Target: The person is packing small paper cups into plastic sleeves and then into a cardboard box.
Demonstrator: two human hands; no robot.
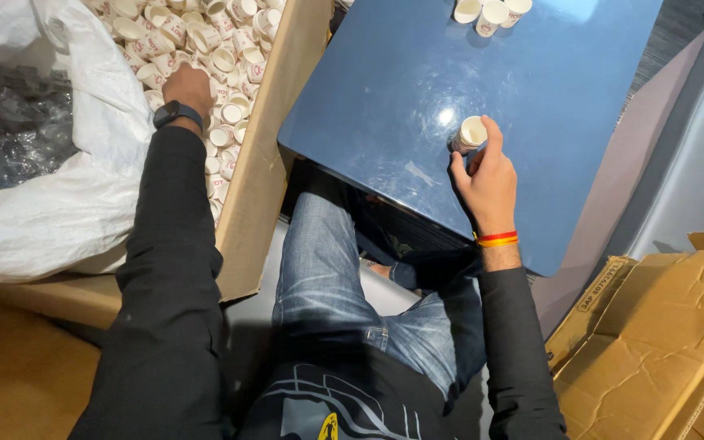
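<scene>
While the right hand [489, 175] pinches a small paper cup [472, 133] by its thin wall over the blue table [547, 106], best gripped lightly since it looks light and crushable, the left hand [189, 88] digs into a cardboard box [266, 163] of loose cups [205, 41], its grasp hidden.

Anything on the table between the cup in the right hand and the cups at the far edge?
Nothing: bare blue table between held cup and far cups, head view.

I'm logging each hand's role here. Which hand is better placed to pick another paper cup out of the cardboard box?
Left: the left hand is already in the cardboard box among the loose cups; the right hand holds a cup on the blue table.
</scene>
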